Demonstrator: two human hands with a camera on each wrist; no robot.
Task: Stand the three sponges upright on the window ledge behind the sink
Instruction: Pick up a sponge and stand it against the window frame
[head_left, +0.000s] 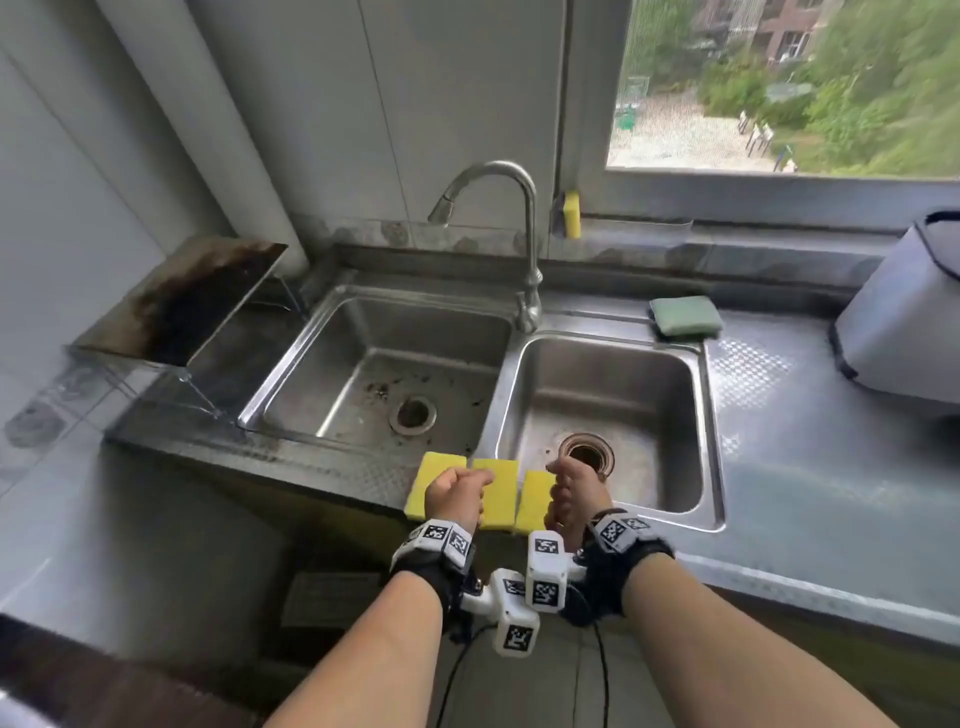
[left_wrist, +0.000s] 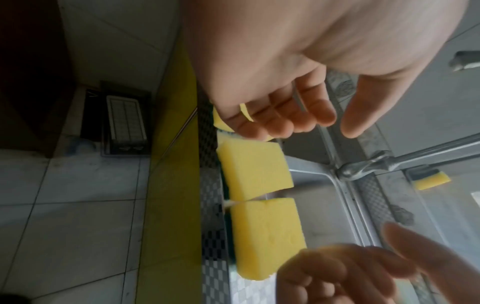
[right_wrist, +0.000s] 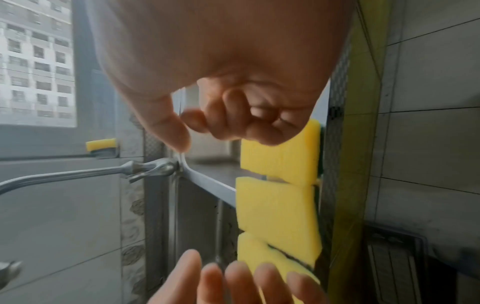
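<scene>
At the bench (head_left: 779, 493) front edge, slack left hand (head_left: 457, 496) and clenched right hand (head_left: 574, 493) are hovering empty; pinching a sponge (head_left: 504, 504) edgewise seems wisest

This is a home kitchen. A stainless double-bowl sink (head_left: 712, 426) with a gooseneck faucet (head_left: 531, 234) sits in a steel counter (head_left: 810, 493) under a window (head_left: 779, 104) overlooking apartment blocks (right_wrist: 33, 61) and greenery. Yellow sponges (head_left: 504, 499) lie along the sink's front rim, with a green scouring pad (head_left: 685, 317) at its back right corner.
</scene>
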